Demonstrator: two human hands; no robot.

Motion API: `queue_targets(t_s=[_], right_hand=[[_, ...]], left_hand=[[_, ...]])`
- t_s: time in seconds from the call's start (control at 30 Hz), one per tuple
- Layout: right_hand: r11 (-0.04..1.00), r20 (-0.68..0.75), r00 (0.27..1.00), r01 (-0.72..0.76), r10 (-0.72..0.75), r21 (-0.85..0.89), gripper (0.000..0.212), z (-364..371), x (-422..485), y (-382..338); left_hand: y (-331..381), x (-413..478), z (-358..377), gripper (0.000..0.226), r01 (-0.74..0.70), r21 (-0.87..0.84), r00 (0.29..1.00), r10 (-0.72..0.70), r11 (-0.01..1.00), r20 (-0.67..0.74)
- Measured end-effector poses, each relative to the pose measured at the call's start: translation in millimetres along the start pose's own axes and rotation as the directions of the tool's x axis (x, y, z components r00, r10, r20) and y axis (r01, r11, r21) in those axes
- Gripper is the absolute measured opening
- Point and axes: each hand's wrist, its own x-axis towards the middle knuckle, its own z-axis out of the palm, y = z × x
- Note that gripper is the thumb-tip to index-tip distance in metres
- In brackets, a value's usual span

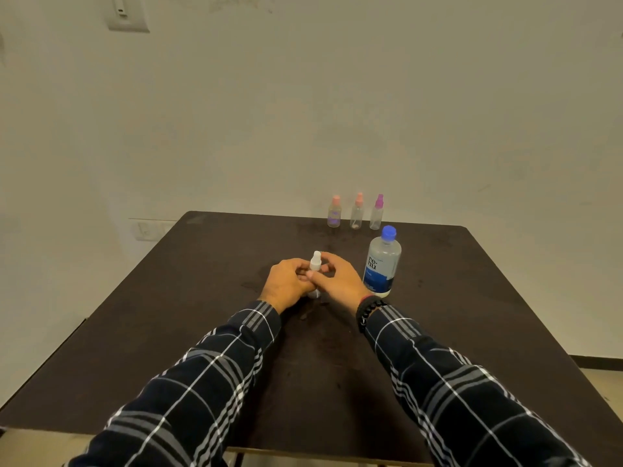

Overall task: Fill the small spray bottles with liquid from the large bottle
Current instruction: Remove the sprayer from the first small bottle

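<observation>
Dark tabletop [168,332] carries a small white-topped spray bottle [316,261], upright, pinched between the left hand [286,284] and right hand [340,281]. Just right stands the capped large bottle [382,262]; three small spray bottles [356,212] line the far edge.

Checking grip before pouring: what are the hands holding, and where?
Both hands, left hand and right hand, hold the white-capped spray bottle around its body, below the cap.

Looks like a plain spare room in a home or small office: a dark table [168,332] pushed against a bare off-white wall [337,112], with a switch plate [128,15] high above it and a socket [148,229] just past its left corner.
</observation>
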Motion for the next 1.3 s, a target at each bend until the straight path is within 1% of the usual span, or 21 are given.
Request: queue_targets(t_s=[0.07, 0.13, 0.2, 0.27, 0.3, 0.4, 0.47, 0.5, 0.53, 0.6, 0.67, 0.73, 0.8, 0.87, 0.93, 1.03, 1.1, 1.2, 1.23, 1.27, 1.3], right_hand=[[1.000, -0.081, 0.996, -0.026, 0.026, 0.010, 0.052, 4, -1, -4], [0.997, -0.192, 0.979, -0.064, 0.071, 0.044, 0.043, 7, 1, -7], [0.998, -0.217, 0.974, -0.061, 0.059, -0.005, 0.031, 6, 3, -9], [0.998, -0.193, 0.981, -0.033, 0.022, -0.056, 0.021, 4, 5, -10], [0.998, -0.167, 0.986, -0.016, 0.006, -0.059, 0.021, 2, 5, -11], [0.997, -0.044, 0.999, 0.027, -0.030, -0.067, 0.040, -6, 4, -10], [0.995, -0.002, 1.000, 0.022, -0.022, -0.096, 0.052, -6, 5, -6], [0.996, -0.016, 1.000, 0.007, -0.009, -0.092, 0.052, -4, 7, -6], [0.997, -0.051, 0.999, -0.011, 0.007, -0.076, 0.048, -1, 8, -6], [0.997, -0.146, 0.989, -0.018, 0.006, -0.080, 0.033, 3, 10, -9], [0.994, -0.199, 0.979, 0.017, -0.039, -0.110, 0.026, 4, 13, -12], [0.996, -0.247, 0.966, 0.061, -0.076, -0.067, 0.025, 1, 14, -17], [0.994, -0.307, 0.945, 0.112, -0.110, -0.012, 0.018, -6, 15, -24], [0.987, -0.361, 0.919, 0.158, -0.155, -0.021, 0.012, -17, 13, -33], [0.975, -0.393, 0.893, 0.211, -0.221, -0.069, 0.020, -28, 9, -40], [0.928, -0.332, 0.869, 0.315, -0.367, -0.200, 0.031, -38, -6, -42], [0.884, -0.276, 0.849, 0.380, -0.451, -0.273, 0.031, -38, -19, -32], [0.807, -0.284, 0.766, 0.481, -0.577, -0.342, 0.030, -36, -40, -2], [0.802, -0.292, 0.759, 0.476, -0.582, -0.360, 0.030, -36, -45, 9], [0.802, -0.268, 0.777, 0.452, -0.569, -0.391, 0.032, -36, -49, 18], [0.799, -0.203, 0.821, 0.411, -0.533, -0.439, 0.034, -35, -51, 26]], left_hand=[[-1, 0, -1, 0.033, -0.014, 0.038, 1.000, 0.014, 0.999, -0.010], [-1, 0, -1, 0.029, -0.038, 0.069, 0.999, 0.039, 0.997, -0.020], [0, -1, -1, 0.024, -0.036, 0.075, 0.999, 0.037, 0.997, -0.015], [1, -1, -1, 0.023, -0.024, 0.065, 1.000, 0.025, 0.998, -0.010], [1, 0, -1, 0.024, -0.018, 0.054, 1.000, 0.018, 0.998, -0.008], [0, 1, 0, 0.029, -0.007, 0.011, 1.000, 0.007, 1.000, -0.007], [-1, 1, 1, 0.032, -0.003, 0.019, 1.000, 0.003, 1.000, 0.002], [-2, 1, 0, 0.032, -0.002, 0.025, 1.000, 0.002, 1.000, 0.006], [-2, 1, 0, 0.030, -0.002, 0.034, 1.000, 0.001, 0.999, 0.004], [-4, 2, 1, 0.026, -0.001, 0.031, 1.000, 0.001, 1.000, -0.005], [-5, 3, 2, 0.027, 0.008, 0.009, 1.000, -0.008, 1.000, -0.004], [-6, 4, 3, 0.030, 0.015, -0.014, 1.000, -0.015, 1.000, -0.005], [-5, 3, 4, 0.032, 0.020, -0.037, 1.000, -0.021, 0.999, -0.014], [-4, 2, 4, 0.032, 0.013, -0.054, 1.000, -0.014, 0.998, -0.019], [-3, 2, 4, 0.033, 0.001, -0.036, 1.000, -0.002, 0.999, -0.021], [-3, 3, 2, 0.031, -0.006, 0.036, 0.999, 0.008, 0.999, -0.045], [-3, 4, 1, 0.031, -0.021, 0.077, 0.997, 0.026, 0.997, -0.070], [-3, 5, 0, 0.033, -0.017, 0.130, 0.997, 0.028, 0.991, -0.078], [-4, 6, -1, 0.033, -0.016, 0.134, 0.996, 0.028, 0.991, -0.084], [-5, 7, -1, 0.033, -0.019, 0.127, 0.996, 0.031, 0.992, -0.087], [-6, 7, -2, 0.032, -0.025, 0.114, 0.995, 0.035, 0.993, -0.088]])
